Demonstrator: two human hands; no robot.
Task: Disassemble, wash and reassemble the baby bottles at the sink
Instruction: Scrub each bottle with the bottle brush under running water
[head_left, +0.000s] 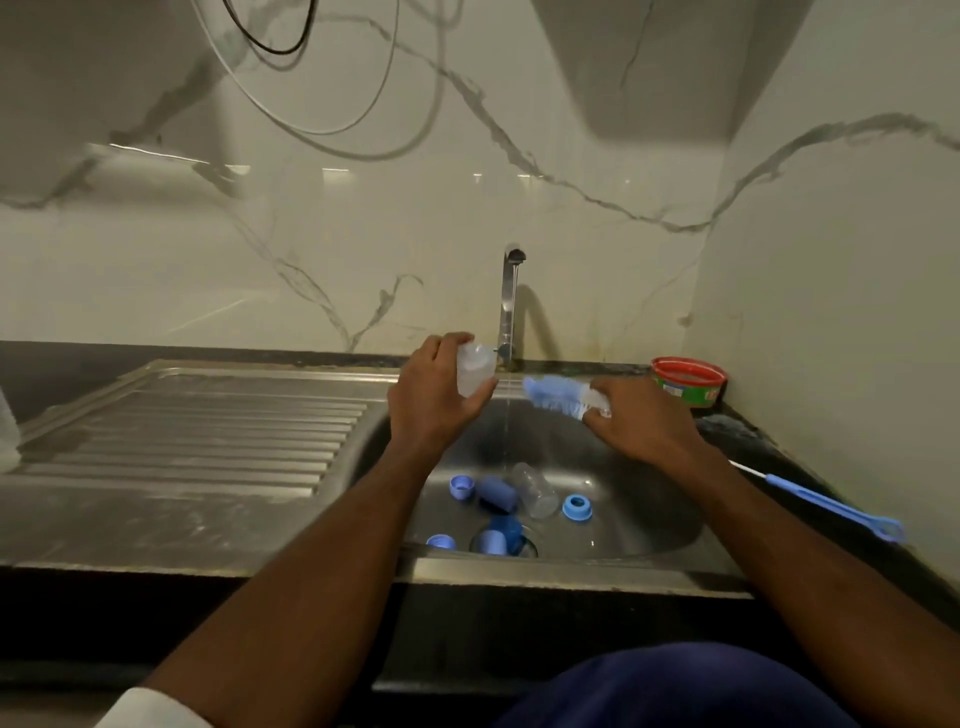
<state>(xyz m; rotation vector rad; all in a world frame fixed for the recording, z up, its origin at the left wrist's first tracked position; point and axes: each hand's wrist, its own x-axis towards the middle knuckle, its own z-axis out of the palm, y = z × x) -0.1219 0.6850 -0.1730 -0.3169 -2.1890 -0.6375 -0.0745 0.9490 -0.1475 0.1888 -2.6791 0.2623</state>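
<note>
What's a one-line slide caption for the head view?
Left hand holds a clear bottle beside the running tap; right hand grips a blue bottle brush.

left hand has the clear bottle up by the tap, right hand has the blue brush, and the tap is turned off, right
Not quite: the tap is running. The head view shows a thin stream of water falling from it into the sink. The rest holds: the left hand holds the clear bottle by the tap, and the right hand holds the blue brush.

Blue brush (558, 396); red-rimmed green tub (688, 383); grey-veined white wall (363, 234).
</note>
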